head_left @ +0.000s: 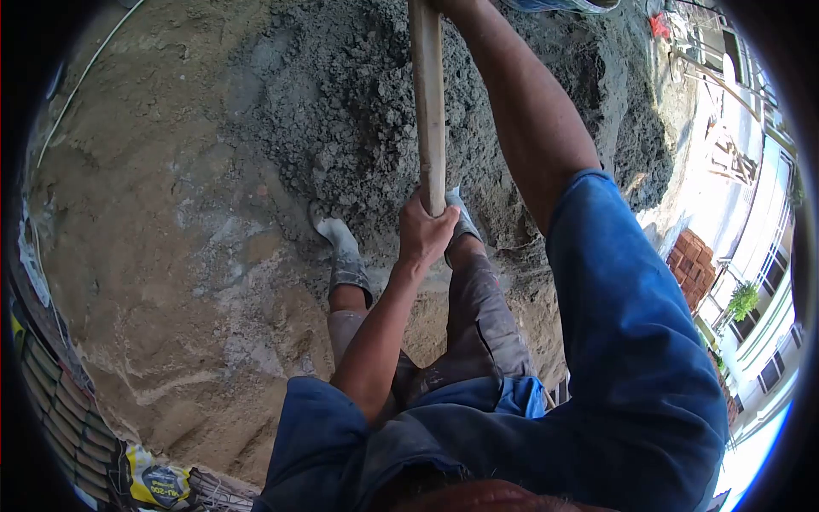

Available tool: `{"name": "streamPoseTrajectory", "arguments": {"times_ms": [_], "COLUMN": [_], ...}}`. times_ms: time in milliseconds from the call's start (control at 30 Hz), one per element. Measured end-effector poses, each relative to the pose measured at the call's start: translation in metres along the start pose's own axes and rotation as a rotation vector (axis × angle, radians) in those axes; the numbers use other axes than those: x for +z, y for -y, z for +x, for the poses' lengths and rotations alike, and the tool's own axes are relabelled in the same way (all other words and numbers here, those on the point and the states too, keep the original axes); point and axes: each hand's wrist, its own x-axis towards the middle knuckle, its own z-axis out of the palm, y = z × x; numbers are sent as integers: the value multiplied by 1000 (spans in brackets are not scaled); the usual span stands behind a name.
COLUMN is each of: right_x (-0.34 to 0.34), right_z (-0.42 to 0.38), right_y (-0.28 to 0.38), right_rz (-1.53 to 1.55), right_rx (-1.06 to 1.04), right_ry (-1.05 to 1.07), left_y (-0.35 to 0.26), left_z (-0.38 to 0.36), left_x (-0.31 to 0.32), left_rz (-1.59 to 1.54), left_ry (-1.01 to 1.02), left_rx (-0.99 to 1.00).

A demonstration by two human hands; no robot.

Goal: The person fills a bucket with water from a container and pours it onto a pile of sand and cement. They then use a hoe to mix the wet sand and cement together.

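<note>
My left hand (424,230) is wrapped around the lower end of a long wooden handle (431,111), just above my boots. The handle runs up past the top edge of the view, so whatever tool head it has is hidden. At that top edge my right hand (450,4) closes on the handle higher up, with most of its fingers cut off. Beneath and beyond the handle spreads a heap of wet grey mortar or concrete mix (350,119), lumpy and dark. My rubber boots (339,239) stand at its near edge.
Sandy ground (145,256) lies to the left, with a thin pale hose or cable (90,64) along it. Roof tiles (55,418) and a yellow bag (155,478) sit at lower left. Stacked red bricks (689,266) stand at right, near a building.
</note>
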Motion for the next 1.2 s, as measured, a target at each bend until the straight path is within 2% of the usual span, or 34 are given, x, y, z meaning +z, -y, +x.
{"name": "streamPoseTrajectory", "arguments": {"times_ms": [67,100,133,167,200,233,267,333,367,433,467,500,533,567,600,633,667,733,767,800,833,867,900,1000,1067,1133,1200], "right_x": [30,49,54,58,56,43,24,-6,-17,-36,-39,-38,-36,-28,-19,-4,13,41,52,58,60,41,28,-3,-18,-38,-72], "right_z": [-47,-113,-159,-191,-222,-252,-270,-282,-269,-221,-186,-147,-103,-54,-16,-2,4,-3,-50,-92,-130,-161,-187,-243,-269,-275,-252], "right_y": [-105,-173,-210,-222,-237,-214,-178,-108,-84,-36,-28,-10,-8,-18,-11,-38,-73,-140,-176,-205,-211,-164,-130,-61,-40,-34,-34], "right_rz": [-183,-195,-239,-281,-215,-134,-54,203,312,297,241,222,199,179,75,81,24,-76,-146,-79,6,252,341,668,860,930,949], "right_rx": [380,507,617,512,502,590,670,607,578,489,352,256,156,11,-13,3,142,399,471,642,669,752,773,886,885,845,607], "right_ry": [231,108,120,41,31,90,146,64,66,67,50,3,-12,-25,-36,-31,46,193,221,199,178,189,139,10,-33,-120,-240], "left_y": [37,76,106,102,103,124,140,168,146,104,98,84,72,55,26,18,15,30,25,13,54,3,-36,-51,-58,-53,-11], "left_z": [-73,-125,-163,-182,-198,-227,-262,-266,-256,-193,-147,-100,-50,-8,23,34,39,-36,-81,-117,-164,-181,-192,-251,-252,-215,-156], "left_x": [-12,-7,-6,-19,-30,-31,-33,-26,-25,-25,-29,-29,-29,-28,-31,-30,-28,-9,-3,-12,-37,-55,-73,-145,-181,-193,-190], "left_rz": [-57,-117,40,-24,98,268,270,540,515,371,356,284,267,261,246,252,264,132,113,343,616,677,610,699,820,978,982], "left_ry": [203,233,191,233,368,321,337,560,386,171,190,172,147,118,142,116,87,100,131,168,165,214,226,226,252,281,330], "left_rx": [-497,-634,-620,-708,-686,-644,-671,-392,-267,-343,-257,-257,-77,-90,-93,-108,-120,-478,-639,-693,-673,-742,-918,-703,-677,-569,-205]}}
